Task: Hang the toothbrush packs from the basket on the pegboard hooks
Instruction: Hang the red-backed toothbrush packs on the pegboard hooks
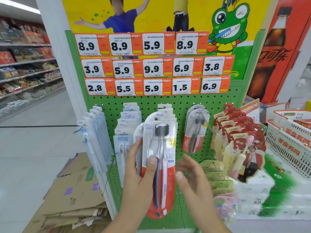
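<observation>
1. Fingers (134, 152) of the left hand (139, 179) curl round the left edge of a toothbrush pack (159, 165), thumb pressed flat on its clear front.
2. Right hand (193, 179), just right of the pack, has its fingers loosely spread and holds nothing; it looks blurred.
3. Held upright, the pack has its top up at the hook (164, 107) above the left fingers; whether it is threaded on, I cannot tell.
4. Behind the fingers stands the green pegboard (178, 101).
5. Left of the fingers hang blue-white packs (125, 132); right of the right hand, a red-based pack (195, 130) and red packs (239, 132).
6. Far right sits a white basket (289, 145).
</observation>
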